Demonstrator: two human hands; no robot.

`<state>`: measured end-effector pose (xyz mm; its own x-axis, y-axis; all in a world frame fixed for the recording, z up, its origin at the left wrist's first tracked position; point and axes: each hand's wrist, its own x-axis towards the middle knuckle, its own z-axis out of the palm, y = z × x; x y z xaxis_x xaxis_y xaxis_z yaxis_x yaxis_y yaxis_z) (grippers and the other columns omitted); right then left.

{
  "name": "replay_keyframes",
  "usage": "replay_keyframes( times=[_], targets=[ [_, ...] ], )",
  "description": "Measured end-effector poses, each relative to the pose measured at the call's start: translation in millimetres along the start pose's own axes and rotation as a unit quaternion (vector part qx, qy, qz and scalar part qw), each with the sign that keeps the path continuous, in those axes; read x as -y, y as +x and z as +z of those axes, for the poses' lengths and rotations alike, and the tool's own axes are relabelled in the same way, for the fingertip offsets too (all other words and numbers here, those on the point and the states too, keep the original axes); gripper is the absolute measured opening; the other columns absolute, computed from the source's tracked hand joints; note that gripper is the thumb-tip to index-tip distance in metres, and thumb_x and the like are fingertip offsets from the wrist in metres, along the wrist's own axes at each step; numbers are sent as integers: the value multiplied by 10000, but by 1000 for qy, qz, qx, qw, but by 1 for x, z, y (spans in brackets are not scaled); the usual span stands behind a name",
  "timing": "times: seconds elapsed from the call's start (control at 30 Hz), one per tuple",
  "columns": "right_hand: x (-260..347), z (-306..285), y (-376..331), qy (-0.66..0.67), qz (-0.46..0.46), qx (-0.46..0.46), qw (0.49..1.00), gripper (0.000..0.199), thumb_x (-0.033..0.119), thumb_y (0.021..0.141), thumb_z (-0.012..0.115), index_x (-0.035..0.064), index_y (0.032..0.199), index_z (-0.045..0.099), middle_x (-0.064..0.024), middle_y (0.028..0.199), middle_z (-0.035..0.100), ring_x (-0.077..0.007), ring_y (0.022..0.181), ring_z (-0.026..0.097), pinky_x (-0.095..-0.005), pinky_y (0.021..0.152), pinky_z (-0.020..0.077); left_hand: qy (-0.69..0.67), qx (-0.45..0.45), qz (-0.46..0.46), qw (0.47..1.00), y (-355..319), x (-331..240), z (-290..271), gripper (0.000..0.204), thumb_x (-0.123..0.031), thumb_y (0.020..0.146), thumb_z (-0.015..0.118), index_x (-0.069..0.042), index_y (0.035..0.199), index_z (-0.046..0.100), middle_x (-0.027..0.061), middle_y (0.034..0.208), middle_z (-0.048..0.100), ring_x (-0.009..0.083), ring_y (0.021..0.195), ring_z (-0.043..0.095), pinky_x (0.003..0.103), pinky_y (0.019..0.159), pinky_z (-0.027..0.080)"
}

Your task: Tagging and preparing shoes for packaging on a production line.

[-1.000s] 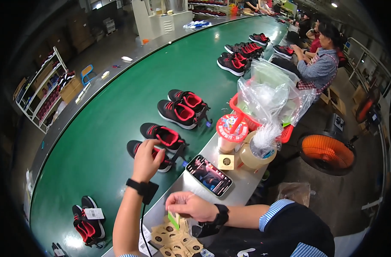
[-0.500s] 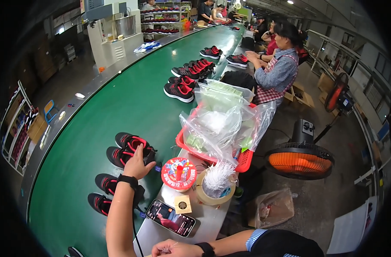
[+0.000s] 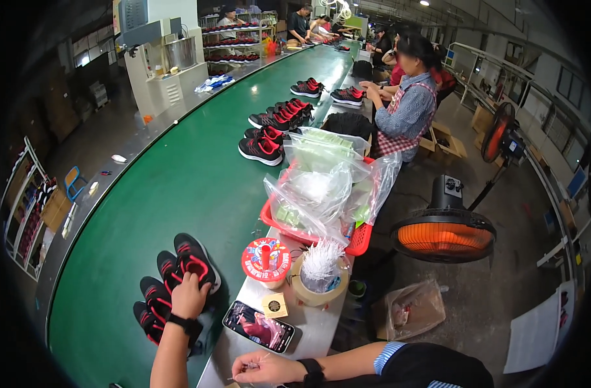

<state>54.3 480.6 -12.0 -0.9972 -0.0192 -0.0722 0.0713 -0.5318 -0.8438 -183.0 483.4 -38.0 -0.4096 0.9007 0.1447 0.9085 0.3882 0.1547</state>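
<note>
My left hand (image 3: 189, 297) is closed on the heel opening of a black shoe with red lining (image 3: 196, 260), which stands tilted on the green conveyor belt. More black-and-red shoes (image 3: 154, 299) lean close together beside it, at the near left. My right hand (image 3: 268, 367) is over the near edge of the metal ledge, its fingers pinched around thin, whitish, see-through strands (image 3: 249, 366). Just beyond that hand lies a phone (image 3: 259, 326) with a lit screen. A small tan square card (image 3: 275, 305) touches its far side.
On the ledge stand a red-lidded cup (image 3: 266, 260), a tape roll (image 3: 316, 292) holding white strands (image 3: 322, 264), and a red basket (image 3: 360, 240) of plastic bags. Several shoes (image 3: 262, 146) stand farther along the belt. A co-worker (image 3: 408, 107) and an orange fan (image 3: 443, 234) are at right.
My left hand has moved nearer with the shoe, turning it and drawing it close to the others. My right hand has shifted slightly right and away from me. The view has shifted a little.
</note>
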Motion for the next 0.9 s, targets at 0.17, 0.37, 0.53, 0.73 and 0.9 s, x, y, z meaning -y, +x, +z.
replay_keyframes(
  times=[0.17,0.37,0.53,0.73,0.9],
  targets=[
    [0,11,10,-49,-51,-10,997,101,111,821,551,14,843,561,38,785,546,-23,730,464,-180,674,385,32,36,-37,998,-104,48,-30,325,-299,733,614,-27,859,488,127,859,513,317,683,560,400,557,440],
    [20,34,47,-50,-11,-24,998,100,86,818,560,0,865,582,7,802,578,-49,759,516,-197,691,421,25,47,-54,997,-210,92,-65,332,-275,736,608,-21,923,502,112,942,524,299,742,563,393,615,455],
    [-2,59,131,-132,-88,-49,986,115,112,785,595,-3,797,602,25,594,525,-14,512,452,-169,452,349,6,53,-83,995,-283,94,-82,331,-270,727,617,-26,928,519,85,1021,535,271,802,563,370,676,458],
    [-63,70,203,-430,-159,-76,885,166,228,693,596,80,757,635,-130,653,595,-291,596,576,-355,574,461,46,-93,-139,985,-273,74,-103,315,-251,728,603,-12,926,551,116,966,562,288,868,495,386,752,406],
    [-95,72,224,-604,-152,-76,778,137,215,706,549,95,718,615,-130,680,603,-317,654,584,-408,605,469,-130,-86,-240,958,-238,109,-82,198,-165,749,567,-4,865,562,152,890,557,320,858,518,365,744,420]
  ],
)
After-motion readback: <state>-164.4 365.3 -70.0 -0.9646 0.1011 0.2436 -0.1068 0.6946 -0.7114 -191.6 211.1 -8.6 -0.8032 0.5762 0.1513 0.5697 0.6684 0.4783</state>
